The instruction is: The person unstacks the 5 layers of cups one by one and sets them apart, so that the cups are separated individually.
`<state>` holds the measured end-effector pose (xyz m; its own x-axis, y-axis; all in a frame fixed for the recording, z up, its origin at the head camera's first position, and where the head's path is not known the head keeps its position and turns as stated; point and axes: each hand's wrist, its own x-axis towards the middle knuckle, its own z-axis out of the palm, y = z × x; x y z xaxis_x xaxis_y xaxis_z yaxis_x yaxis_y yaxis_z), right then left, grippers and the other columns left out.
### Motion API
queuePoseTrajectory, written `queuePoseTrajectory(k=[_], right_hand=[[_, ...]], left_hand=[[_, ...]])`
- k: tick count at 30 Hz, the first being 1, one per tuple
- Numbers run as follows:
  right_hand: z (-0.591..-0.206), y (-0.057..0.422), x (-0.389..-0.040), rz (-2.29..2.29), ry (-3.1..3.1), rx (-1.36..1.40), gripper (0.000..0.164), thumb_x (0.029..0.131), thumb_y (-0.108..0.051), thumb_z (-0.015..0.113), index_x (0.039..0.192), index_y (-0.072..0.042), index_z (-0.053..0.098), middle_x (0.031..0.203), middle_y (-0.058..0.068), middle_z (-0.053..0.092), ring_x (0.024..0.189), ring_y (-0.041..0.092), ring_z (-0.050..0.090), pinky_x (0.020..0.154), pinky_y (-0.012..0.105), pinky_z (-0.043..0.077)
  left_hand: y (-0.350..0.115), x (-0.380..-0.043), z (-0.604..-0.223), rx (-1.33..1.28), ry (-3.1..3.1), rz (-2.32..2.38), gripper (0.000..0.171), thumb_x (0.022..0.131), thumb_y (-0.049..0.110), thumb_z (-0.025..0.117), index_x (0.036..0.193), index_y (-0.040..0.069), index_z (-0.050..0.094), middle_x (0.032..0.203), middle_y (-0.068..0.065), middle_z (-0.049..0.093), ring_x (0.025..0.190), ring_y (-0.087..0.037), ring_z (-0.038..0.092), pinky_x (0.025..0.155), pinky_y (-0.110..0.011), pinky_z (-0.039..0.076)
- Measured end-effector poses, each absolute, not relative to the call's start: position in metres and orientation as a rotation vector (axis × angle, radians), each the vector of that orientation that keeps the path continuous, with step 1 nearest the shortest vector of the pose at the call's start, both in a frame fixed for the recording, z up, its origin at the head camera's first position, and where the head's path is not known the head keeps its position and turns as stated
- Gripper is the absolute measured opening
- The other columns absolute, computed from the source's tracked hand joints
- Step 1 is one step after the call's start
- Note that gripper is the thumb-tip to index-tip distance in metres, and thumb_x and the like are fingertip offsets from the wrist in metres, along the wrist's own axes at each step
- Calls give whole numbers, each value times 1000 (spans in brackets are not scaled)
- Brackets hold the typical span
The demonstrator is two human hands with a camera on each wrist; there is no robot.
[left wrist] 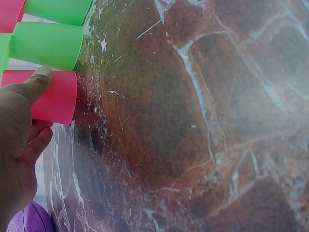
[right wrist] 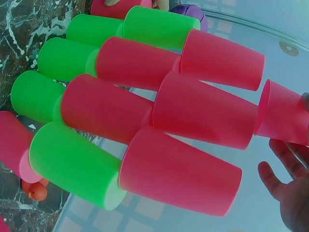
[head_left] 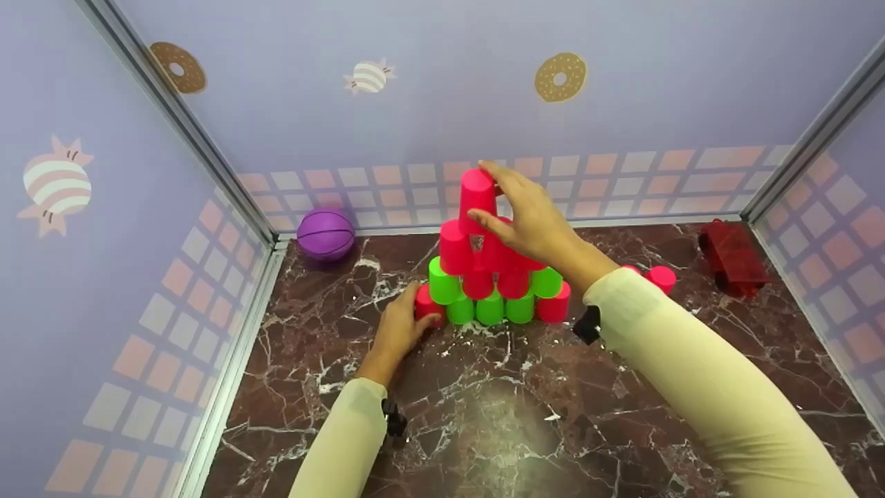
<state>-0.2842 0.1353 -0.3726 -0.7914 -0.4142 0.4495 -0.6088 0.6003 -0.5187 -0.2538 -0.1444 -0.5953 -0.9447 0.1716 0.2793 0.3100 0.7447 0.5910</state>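
Cup pyramid (head_left: 477, 285): upside-down plastic cups on the marbled tabletop (head_left: 484, 422); the bottom row runs red, three green, red; above it green, two red, green; then three red.
Insides: mouths face down and bases up, so whatever they cover is hidden.
Top cup (head_left: 477, 194): red, upside down, above the left and middle cups of the red row; whether it rests fully on them I cannot tell.
Right hand (head_left: 543, 218): holds the top cup between thumb and fingers, the palm to the cup's right.
Left hand (head_left: 397, 328): grips the corner cup (head_left: 424, 304), red, at the bottom row's left end, thumb on its near side.
Loose cups (head_left: 662, 278): red, right of the pyramid, partly behind the right forearm.
Back corners: purple ball (head_left: 325, 236) left, red toy vehicle (head_left: 736, 256) right.
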Motion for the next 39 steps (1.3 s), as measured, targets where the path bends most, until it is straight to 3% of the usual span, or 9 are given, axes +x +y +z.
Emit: queuePoseTrajectory(k=[16,25,31,39], right_hand=[[-370,169,-287,943,-2473,820,74,104,-25,80,164,1,45,142,20,68,124,37,69,116,52,55],[-371,195,-287,928,-2483,736,74,104,-26,81,164,-2,46,139,21,69,125,38,69,115,56,55],[-370,213,-287,915,-2471,705,74,102,-23,82,164,-1,46,138,22,69,124,39,70,113,56,56],[-375,241,-287,913,-2452,638,72,102,-21,82,162,1,48,140,23,69,122,41,70,111,58,56]], left_hand=[[-145,-255,-598,-384,-2739,-966,67,91,26,91,145,3,58,122,-24,78,110,-45,77,96,-61,62],[-145,-256,-598,-387,-2740,-968,69,91,27,91,146,2,57,124,-26,78,112,-47,77,98,-61,63],[-150,-262,-611,-407,-2709,-1002,69,92,33,90,145,6,56,124,-24,78,111,-46,78,97,-62,63],[-143,-254,-597,-334,-2787,-953,67,92,30,89,146,8,56,124,-25,78,112,-46,77,98,-61,63]])
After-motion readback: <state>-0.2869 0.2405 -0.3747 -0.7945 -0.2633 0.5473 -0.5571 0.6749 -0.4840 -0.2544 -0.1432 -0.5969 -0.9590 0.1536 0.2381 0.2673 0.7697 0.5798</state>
